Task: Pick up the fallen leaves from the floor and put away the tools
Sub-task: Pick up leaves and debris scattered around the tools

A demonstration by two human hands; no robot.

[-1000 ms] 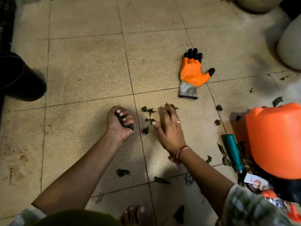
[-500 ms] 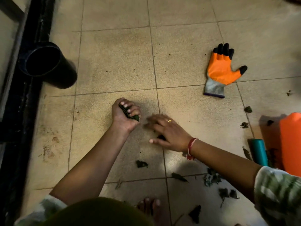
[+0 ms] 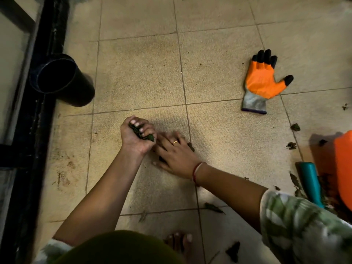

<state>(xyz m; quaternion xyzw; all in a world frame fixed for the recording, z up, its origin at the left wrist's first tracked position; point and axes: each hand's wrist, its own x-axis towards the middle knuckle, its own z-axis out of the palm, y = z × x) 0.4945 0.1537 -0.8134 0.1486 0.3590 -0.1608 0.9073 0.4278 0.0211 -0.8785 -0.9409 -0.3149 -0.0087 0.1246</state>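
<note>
- Head view: the left hand is a fist just above the floor, its fingers curled tight round a wad of green leaves.
- The right hand lies flat on the tile just beside that fist. Its fingers are straight, a little blurred, and hold nothing. A dark leaf scrap shows at its far edge.
- The step in hand looks like raking loose bits toward the fist. To do it well, keep the palm low, draw the scraps into one heap, then pinch them up and tuck them into the wad. The fist should open only slightly, or the held leaves will spill.
- More remains to gather: a long leaf near the right forearm, a dark leaf close to the bare foot, and small scraps off to the right.
- The orange glove lies well apart from both hands. The teal-handled tool rests beside the orange container. Neither is put away yet.
- A black pot stands open at the left; I cannot tell whether the leaves go there.
</note>
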